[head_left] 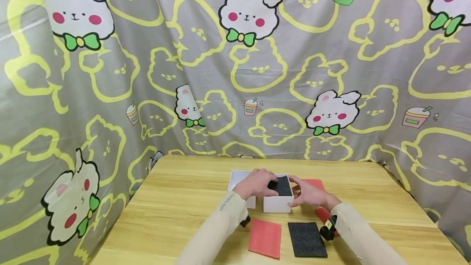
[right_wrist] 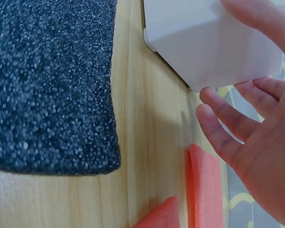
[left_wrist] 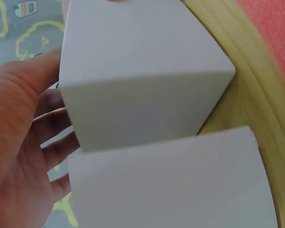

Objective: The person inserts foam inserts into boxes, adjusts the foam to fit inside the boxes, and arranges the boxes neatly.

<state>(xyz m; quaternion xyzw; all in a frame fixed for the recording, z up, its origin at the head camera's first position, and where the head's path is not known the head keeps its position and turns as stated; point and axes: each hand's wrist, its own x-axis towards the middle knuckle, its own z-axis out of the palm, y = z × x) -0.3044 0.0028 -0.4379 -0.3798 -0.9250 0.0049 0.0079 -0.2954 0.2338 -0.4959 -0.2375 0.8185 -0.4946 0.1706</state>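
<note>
A white box [head_left: 277,205] stands open at the top on the table, with a black foam sheet [head_left: 284,186] inside it. My left hand [head_left: 257,183] reaches over its left rim, and its thumb and curled fingers pinch the black foam; the fingertips are partly hidden. At the box's right side, my right hand [head_left: 308,191] holds the wall, its thumb on the front corner and its fingers toward the back. In the right wrist view, some fingers of the right hand [right_wrist: 266,137] stand clear of the box [right_wrist: 213,42]. A second white box [head_left: 239,177] stands left, partly behind my left hand.
Nearer me on the wooden table [head_left: 165,216] lie a red foam sheet [head_left: 265,238] and a black foam sheet [head_left: 307,239]. More red foam [head_left: 314,183] lies behind and under my right forearm. A patterned curtain [head_left: 235,72] hangs behind the table.
</note>
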